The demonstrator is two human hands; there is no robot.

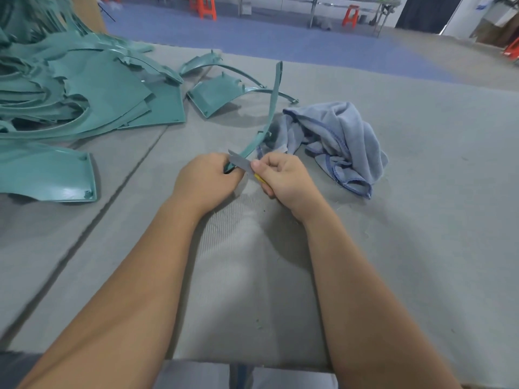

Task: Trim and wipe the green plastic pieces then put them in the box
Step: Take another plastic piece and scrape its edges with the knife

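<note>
**Blade on the green strip, mid-table**

A long curved green strip (273,108) is gripped at its near end by the left hand (206,179), fingers curled round it, the rest arcing up and away. A yellow-handled knife (242,163) is pinched in the right hand (283,178), blade laid against the strip. A crumpled blue cloth (337,141) is just beside, right. More green pieces (84,94) are heaped far left on the grey table (421,220).

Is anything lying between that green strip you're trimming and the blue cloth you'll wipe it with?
Nothing visible. The strip, gripped by the left hand, curves up right beside the cloth, with only bare table between them.
</note>
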